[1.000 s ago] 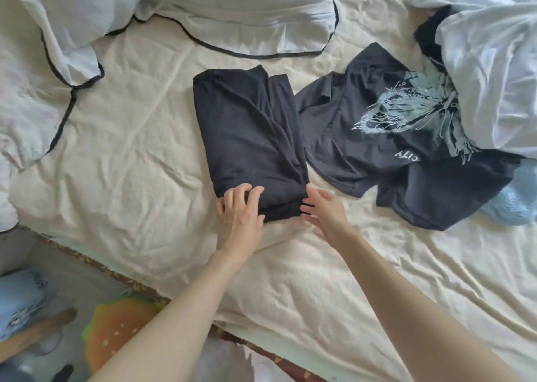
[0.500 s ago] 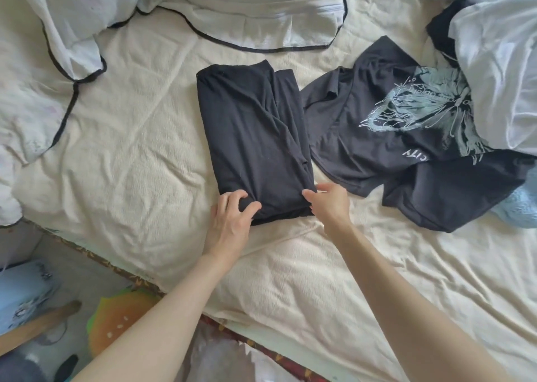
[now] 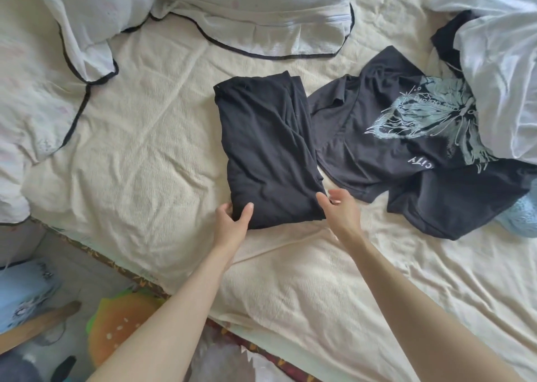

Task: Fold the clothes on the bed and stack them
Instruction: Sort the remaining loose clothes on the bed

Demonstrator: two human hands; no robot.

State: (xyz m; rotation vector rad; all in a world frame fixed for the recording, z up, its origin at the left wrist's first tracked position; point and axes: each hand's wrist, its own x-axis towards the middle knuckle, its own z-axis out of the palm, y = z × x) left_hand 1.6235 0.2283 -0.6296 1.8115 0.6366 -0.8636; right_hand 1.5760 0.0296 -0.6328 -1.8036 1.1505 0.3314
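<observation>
A plain black garment (image 3: 267,149), folded into a long rectangle, lies on the cream bed sheet (image 3: 139,137) in the middle of the view. My left hand (image 3: 232,221) holds its near left corner, thumb on top and fingers tucked under the edge. My right hand (image 3: 340,210) is at the near right corner, thumb touching the cloth, fingers loose and partly hidden behind the palm. To the right a black T-shirt with a pale blue butterfly print (image 3: 412,137) lies spread out and crumpled.
Two white pillows with black piping (image 3: 250,12) lie at the head of the bed. A white duvet (image 3: 499,67) covers the T-shirt's far right side. A light blue fuzzy thing (image 3: 523,216) peeks out at the right edge. The bed's edge and floor clutter are lower left.
My left hand has shifted from resting flat on the garment's near edge to gripping its left corner. My right hand has loosened at the right corner. The camera has drifted slightly.
</observation>
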